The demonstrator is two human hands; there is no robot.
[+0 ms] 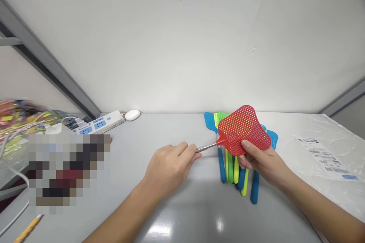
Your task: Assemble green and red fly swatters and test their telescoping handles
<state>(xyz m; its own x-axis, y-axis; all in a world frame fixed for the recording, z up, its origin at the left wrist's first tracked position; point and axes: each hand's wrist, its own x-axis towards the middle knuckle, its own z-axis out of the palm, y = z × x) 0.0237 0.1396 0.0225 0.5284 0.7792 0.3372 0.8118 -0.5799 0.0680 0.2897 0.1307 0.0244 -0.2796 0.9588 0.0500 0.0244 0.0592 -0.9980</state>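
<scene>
I hold a red fly swatter (242,127) above the grey table (182,205). My right hand (261,161) grips the lower edge of its red mesh head, thumb on top. My left hand (171,165) is closed around the thin metal shaft (207,147), whose handle end is hidden inside the fingers. Under the red head lies a pile of several blue, green and yellow fly swatters (236,171) flat on the table, handles pointing toward me.
A white power strip (98,122) and a small white oval device (132,114) lie at the back left by the wall. Clear plastic bags with printed labels (327,155) cover the right side. Colourful packaged items (19,121) sit far left.
</scene>
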